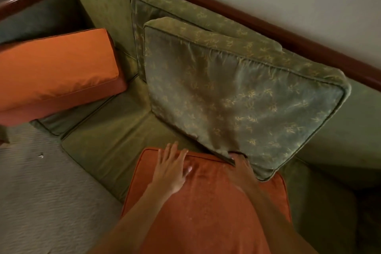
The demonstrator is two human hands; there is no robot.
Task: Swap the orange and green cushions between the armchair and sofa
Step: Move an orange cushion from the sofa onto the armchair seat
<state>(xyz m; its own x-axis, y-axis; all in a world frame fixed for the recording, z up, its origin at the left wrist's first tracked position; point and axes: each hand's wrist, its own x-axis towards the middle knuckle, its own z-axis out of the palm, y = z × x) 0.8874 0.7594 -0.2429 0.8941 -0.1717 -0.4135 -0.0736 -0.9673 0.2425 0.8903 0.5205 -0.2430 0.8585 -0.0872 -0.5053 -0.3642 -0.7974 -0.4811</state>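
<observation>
Cushions are mid-shuffle on the green sofa (107, 150). One orange cushion (206, 202) lies flat on the seat right in front of the person, and the left hand (172, 171) rests on its far edge with fingers spread flat, pressing rather than gripping. The right hand (240, 164) reaches to the bottom corner of the front green cushion (237, 99), which leans against the backrest and overlaps the orange one. Its fingertips are tucked under that corner, so I can't tell if they're actually pinching it. A second green cushion (165, 6) stands just behind the first, and another orange cushion (57, 72) sits off to the left, sticking out past the seat edge. Looks to me like the orange one is being settled in here, and the green ones come out next. That'll need a proper grab on the edge, since they're floppy and stacked together.
</observation>
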